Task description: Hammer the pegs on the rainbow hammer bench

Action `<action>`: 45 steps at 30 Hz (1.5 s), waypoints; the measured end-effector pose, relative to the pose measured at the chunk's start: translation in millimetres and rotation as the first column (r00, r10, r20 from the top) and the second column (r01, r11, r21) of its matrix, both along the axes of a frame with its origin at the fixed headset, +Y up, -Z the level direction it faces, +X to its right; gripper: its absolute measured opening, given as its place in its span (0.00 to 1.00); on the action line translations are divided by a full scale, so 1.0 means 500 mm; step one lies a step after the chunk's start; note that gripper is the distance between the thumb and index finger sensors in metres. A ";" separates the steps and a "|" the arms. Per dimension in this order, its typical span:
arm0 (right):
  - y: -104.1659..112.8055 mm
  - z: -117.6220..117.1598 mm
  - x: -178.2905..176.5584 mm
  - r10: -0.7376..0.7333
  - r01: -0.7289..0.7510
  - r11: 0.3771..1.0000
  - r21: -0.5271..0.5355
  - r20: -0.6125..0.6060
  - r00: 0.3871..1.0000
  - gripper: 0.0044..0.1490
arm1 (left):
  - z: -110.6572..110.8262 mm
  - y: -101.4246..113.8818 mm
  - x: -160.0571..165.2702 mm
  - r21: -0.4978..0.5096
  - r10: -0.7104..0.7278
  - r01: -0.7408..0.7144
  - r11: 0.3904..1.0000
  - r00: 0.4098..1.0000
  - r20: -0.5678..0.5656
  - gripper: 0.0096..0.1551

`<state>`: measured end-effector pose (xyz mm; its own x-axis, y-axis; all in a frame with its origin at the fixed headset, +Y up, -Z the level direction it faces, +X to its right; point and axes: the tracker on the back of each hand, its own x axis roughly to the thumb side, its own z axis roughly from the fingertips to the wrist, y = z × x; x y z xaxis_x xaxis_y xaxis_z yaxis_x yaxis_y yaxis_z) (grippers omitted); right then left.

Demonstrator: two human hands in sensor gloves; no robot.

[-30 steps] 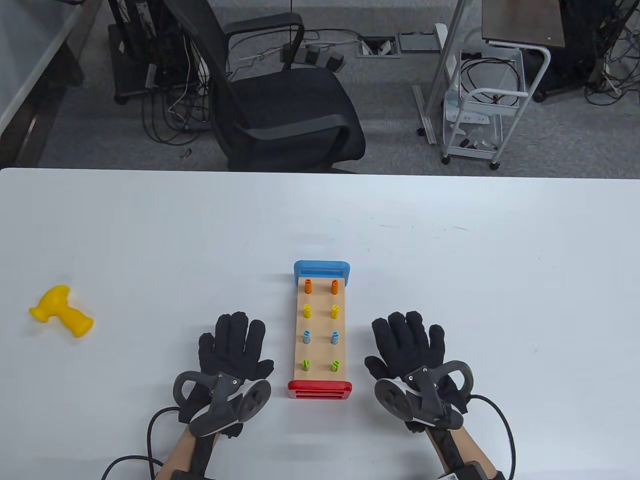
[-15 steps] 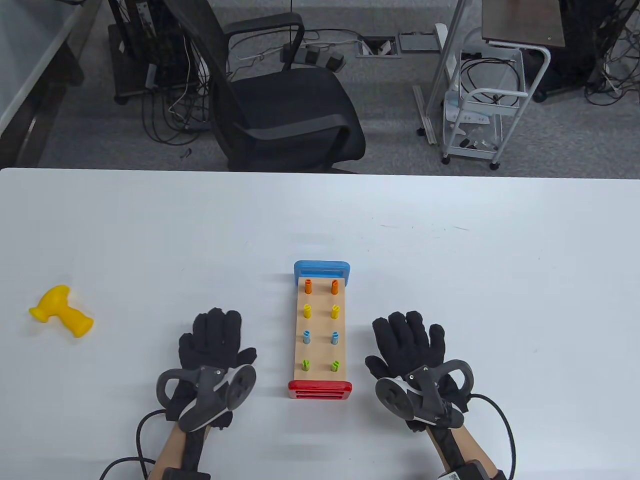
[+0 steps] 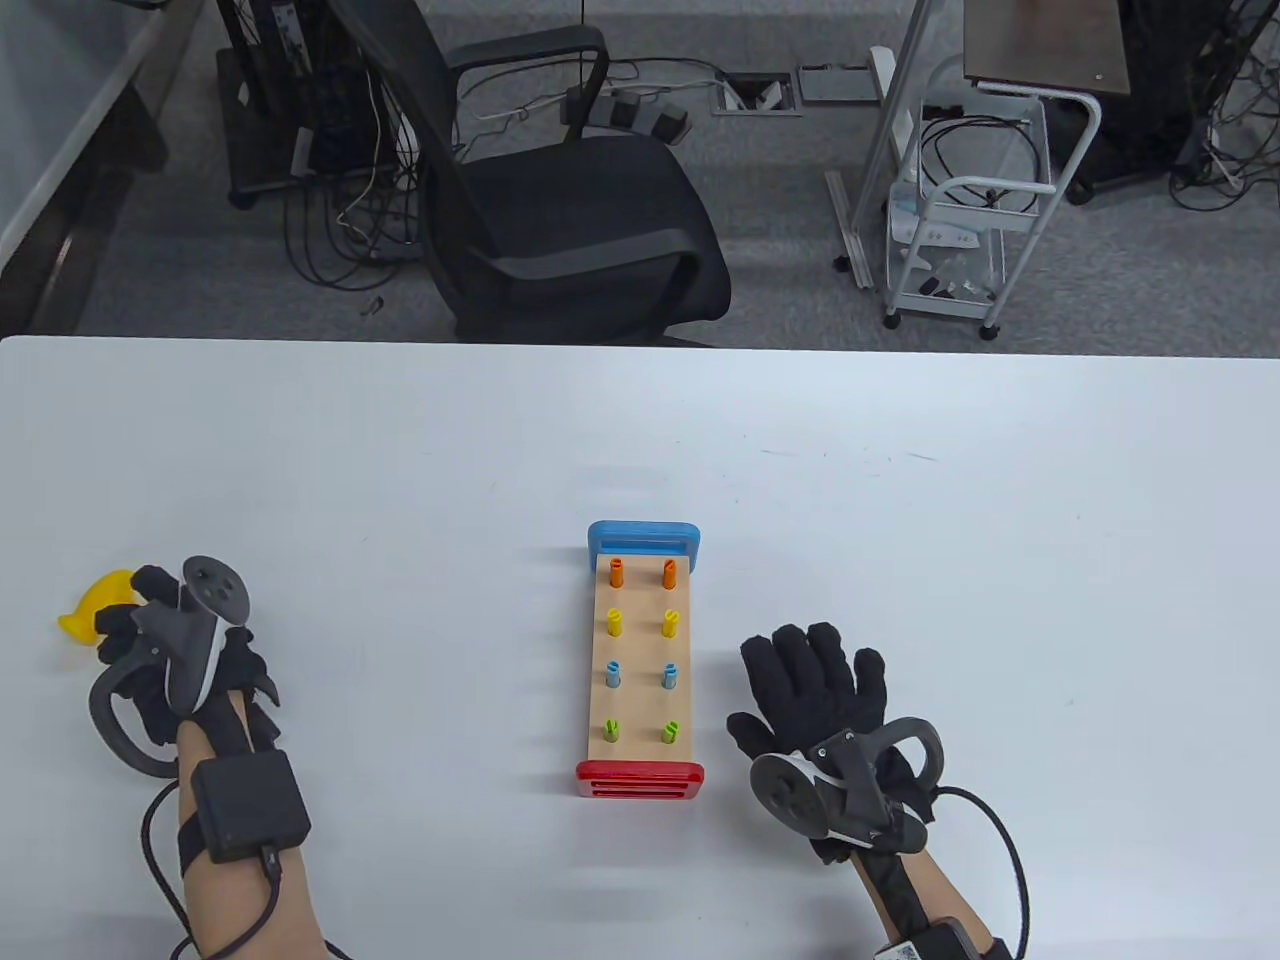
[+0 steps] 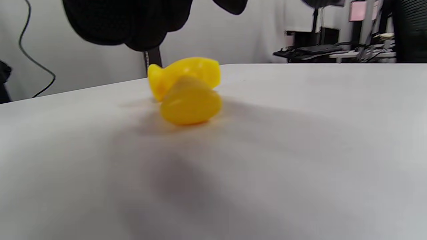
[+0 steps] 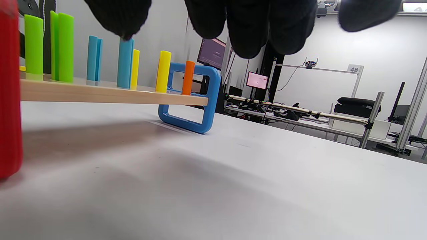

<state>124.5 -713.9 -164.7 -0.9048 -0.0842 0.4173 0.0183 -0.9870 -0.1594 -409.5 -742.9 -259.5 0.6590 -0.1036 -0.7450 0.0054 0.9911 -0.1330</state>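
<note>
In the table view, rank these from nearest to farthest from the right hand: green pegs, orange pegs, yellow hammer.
From the right hand:
1. Green pegs, at the bench's near, red end, just to the hand's left.
2. Orange pegs, at the far, blue end.
3. Yellow hammer, far left, under the left hand.

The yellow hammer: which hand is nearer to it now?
Left. The left hand is right above the yellow hammer, fingers not yet closed on it. The right hand lies flat far across, beyond the peg bench.
</note>
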 end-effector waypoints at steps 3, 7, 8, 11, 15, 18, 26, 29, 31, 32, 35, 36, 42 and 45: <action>-0.002 -0.005 0.005 -0.009 0.009 1.000 -0.010 0.010 1.000 0.48 | -0.011 -0.033 -0.022 -0.034 0.094 -0.096 0.995 0.994 -0.051 0.48; -0.010 -0.009 0.008 -0.012 0.012 0.999 -0.033 0.020 1.000 0.48 | -0.021 -0.072 -0.033 -0.095 0.121 -0.129 0.987 0.989 -0.083 0.46; -0.011 -0.009 0.008 -0.011 0.012 0.999 -0.034 0.020 1.000 0.48 | -0.023 -0.073 -0.033 -0.102 0.099 -0.107 0.989 0.992 -0.081 0.46; -0.014 -0.010 0.007 -0.004 0.005 0.999 -0.038 0.019 1.000 0.48 | -0.028 -0.078 -0.037 -0.132 0.102 -0.113 0.985 0.991 -0.087 0.46; -0.012 -0.010 0.007 -0.013 0.014 0.999 -0.031 0.018 1.000 0.48 | -0.032 -0.077 -0.040 -0.150 0.076 -0.089 0.985 0.993 -0.092 0.42; -0.013 -0.010 0.008 -0.013 0.013 0.999 -0.029 0.019 1.000 0.48 | -0.033 -0.073 -0.046 -0.142 0.042 -0.056 0.988 0.994 -0.102 0.37; -0.013 -0.012 0.011 -0.012 0.013 0.999 -0.030 0.029 1.000 0.48 | -0.021 -0.049 -0.038 -0.023 -0.003 0.001 1.000 0.996 -0.084 0.25; -0.013 -0.012 0.012 -0.016 0.016 0.999 -0.031 0.028 0.999 0.48 | -0.018 -0.024 -0.006 0.076 -0.025 0.027 0.997 1.000 -0.017 0.25; -0.013 -0.012 0.011 -0.017 0.018 0.999 -0.031 0.022 1.000 0.48 | -0.017 -0.005 0.021 0.139 -0.030 0.024 0.990 0.999 0.041 0.29; -0.013 -0.012 0.011 -0.017 0.018 0.999 -0.030 0.020 1.000 0.48 | -0.015 0.003 0.034 0.170 -0.032 0.021 0.985 0.997 0.065 0.31; -0.010 -0.010 0.010 -0.029 0.029 0.999 -0.028 0.009 1.000 0.47 | -0.009 0.035 0.085 0.257 -0.013 -0.031 0.966 0.986 0.169 0.36; -0.008 -0.009 0.010 -0.035 0.035 0.999 -0.027 0.005 0.999 0.47 | -0.006 0.046 0.106 0.272 -0.002 -0.059 0.961 0.975 0.221 0.37; 0.004 -0.006 0.007 -0.068 0.067 0.997 -0.025 -0.021 0.997 0.46 | 0.033 0.103 0.229 0.306 0.046 -0.222 0.926 0.870 0.492 0.61; 0.011 -0.005 0.005 -0.121 0.119 0.992 -0.050 -0.045 0.992 0.43 | 0.065 0.118 0.284 0.346 0.073 -0.327 0.880 0.810 0.581 0.55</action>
